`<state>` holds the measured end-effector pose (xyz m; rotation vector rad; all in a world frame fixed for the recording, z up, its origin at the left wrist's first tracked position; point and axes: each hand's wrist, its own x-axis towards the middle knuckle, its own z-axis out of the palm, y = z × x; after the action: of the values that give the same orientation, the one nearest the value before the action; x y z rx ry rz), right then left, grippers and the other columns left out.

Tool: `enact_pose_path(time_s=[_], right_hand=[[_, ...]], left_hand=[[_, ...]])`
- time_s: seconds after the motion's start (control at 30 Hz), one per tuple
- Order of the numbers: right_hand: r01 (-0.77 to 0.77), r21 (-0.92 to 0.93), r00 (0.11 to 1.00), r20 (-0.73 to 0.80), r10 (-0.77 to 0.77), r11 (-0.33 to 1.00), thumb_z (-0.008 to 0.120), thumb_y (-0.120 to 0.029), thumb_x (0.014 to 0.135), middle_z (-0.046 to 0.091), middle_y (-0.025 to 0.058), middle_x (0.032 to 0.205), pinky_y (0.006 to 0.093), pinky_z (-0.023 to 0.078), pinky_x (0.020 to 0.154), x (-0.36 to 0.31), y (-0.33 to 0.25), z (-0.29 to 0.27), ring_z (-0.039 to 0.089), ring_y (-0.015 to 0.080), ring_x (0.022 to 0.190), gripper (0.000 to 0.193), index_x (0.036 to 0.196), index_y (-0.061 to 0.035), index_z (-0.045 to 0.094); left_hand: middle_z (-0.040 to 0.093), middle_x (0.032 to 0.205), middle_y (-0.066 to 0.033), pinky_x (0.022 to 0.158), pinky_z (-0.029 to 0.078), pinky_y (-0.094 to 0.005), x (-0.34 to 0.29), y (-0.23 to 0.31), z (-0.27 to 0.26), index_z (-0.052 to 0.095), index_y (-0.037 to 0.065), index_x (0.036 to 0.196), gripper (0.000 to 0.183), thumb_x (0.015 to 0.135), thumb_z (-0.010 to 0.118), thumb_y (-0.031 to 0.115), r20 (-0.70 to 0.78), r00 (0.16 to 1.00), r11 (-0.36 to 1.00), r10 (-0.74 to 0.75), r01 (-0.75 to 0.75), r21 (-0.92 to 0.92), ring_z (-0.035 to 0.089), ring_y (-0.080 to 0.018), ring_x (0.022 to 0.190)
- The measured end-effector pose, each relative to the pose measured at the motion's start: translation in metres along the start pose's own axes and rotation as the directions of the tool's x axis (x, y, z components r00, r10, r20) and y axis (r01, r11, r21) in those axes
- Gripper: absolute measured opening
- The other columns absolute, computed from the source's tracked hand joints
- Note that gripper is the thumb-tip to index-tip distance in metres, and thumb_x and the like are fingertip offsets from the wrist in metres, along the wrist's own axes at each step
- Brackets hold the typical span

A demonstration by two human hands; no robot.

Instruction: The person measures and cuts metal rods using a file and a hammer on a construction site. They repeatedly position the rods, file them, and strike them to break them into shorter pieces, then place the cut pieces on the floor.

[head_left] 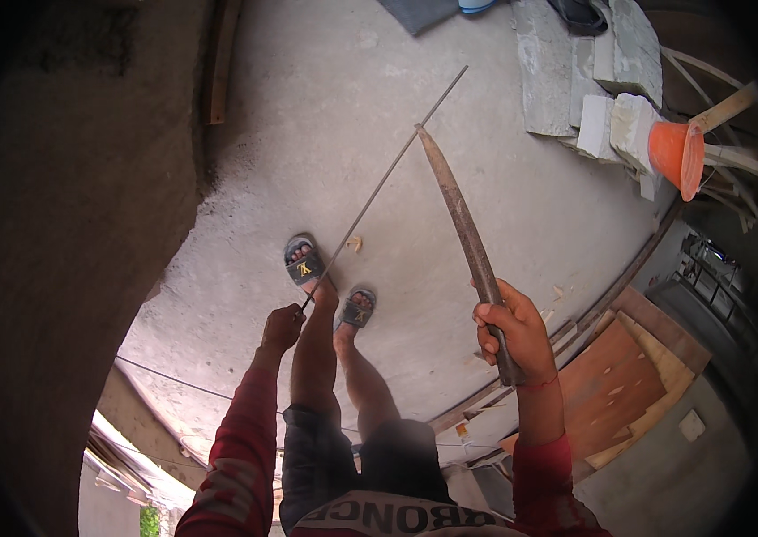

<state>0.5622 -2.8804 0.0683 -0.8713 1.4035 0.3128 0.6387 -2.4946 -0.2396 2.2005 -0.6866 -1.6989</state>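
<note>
My left hand point(282, 328) is closed around the near end of a long thin metal rod point(374, 195), which slants away to the upper right over the floor. In my right hand point(517, 329) is a rusty metal bar point(462, 215), gripped near its thick end with the fingers wrapped round it. The bar looks narrower toward its far end. Its tip appears to meet the rod a little short of the rod's far end; whether it is hooked onto the rod is too small to tell.
Grey concrete floor point(244, 295) lies beneath my sandalled feet. Pale blocks point(558, 72) are stacked at the far right beside an orange bucket point(676, 154). Wooden boards point(612, 380) lie at the near right. A rough wall point(83, 224) fills the left side. A thin cable point(182, 382) crosses behind my left arm.
</note>
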Motion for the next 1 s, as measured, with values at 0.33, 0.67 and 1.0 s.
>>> enact_pose_path(time_s=[0.33,0.67,1.0], right_hand=[[0.029,-0.105,0.999,-0.04,-0.034,0.994,0.056,-0.007,0.092,0.05,0.0004,0.07,0.0241,0.042,0.042,-0.014,0.024,0.006,0.049,0.0071,0.05,0.032,0.122,0.0033,0.05],[0.012,0.041,1.0,-0.014,-0.012,0.999,0.055,-0.005,0.092,0.052,0.0036,0.079,0.023,0.043,0.038,-0.013,0.007,0.007,0.049,0.0061,0.048,0.042,0.132,0.0052,0.046],[0.018,0.052,1.0,-0.026,-0.017,0.998,0.054,-0.006,0.093,0.052,0.0045,0.079,0.0235,0.043,0.037,-0.005,0.012,0.029,0.048,0.0066,0.048,0.043,0.134,0.006,0.045]], left_hand=[[0.07,0.085,-0.0168,0.071,0.053,-0.0421,0.073,0.051,-0.04,0.06,0.006,0.101,0.019,0.098,0.055,0.024,-0.113,0.958,0.905,0.262,-0.285,-0.316,0.069,-0.0327,0.079],[0.067,0.076,-0.0162,0.066,0.049,-0.047,0.075,0.086,-0.038,0.067,0.004,0.087,0.016,0.093,0.061,0.018,-0.235,0.938,0.943,0.256,-0.296,-0.154,0.067,-0.0373,0.077],[0.066,0.078,-0.0198,0.068,0.05,-0.0519,0.076,0.083,-0.039,0.068,0.007,0.087,0.02,0.092,0.063,0.026,-0.321,0.919,0.963,0.228,-0.263,-0.067,0.066,-0.0424,0.077]])
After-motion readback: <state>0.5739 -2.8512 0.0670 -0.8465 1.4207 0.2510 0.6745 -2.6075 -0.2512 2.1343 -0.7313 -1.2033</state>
